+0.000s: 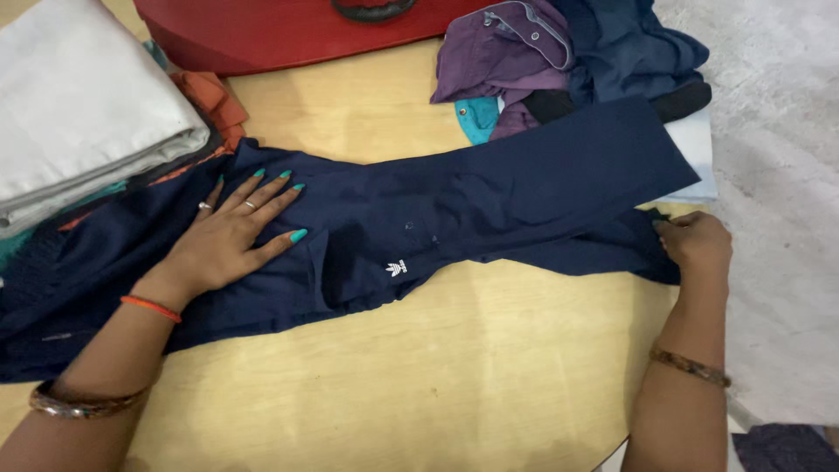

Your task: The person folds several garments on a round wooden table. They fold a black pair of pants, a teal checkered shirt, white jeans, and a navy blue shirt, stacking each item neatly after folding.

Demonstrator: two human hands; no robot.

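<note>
Navy track trousers (454, 210) lie stretched across the round wooden worktop (419, 376), the left hand (229, 238) pressing flat on them at nine o'clock with fingers spread, the right hand (696, 245) at three o'clock, fingers pinched shut on the leg end.

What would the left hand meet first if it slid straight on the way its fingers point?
Probably more of the navy trousers it lies flat on, the left hand pointing up and right; beyond that, bare wooden table, then the purple garment.

Folded grey cloth (83, 96), purple shirt (507, 52), red tray (280, 31)
</note>
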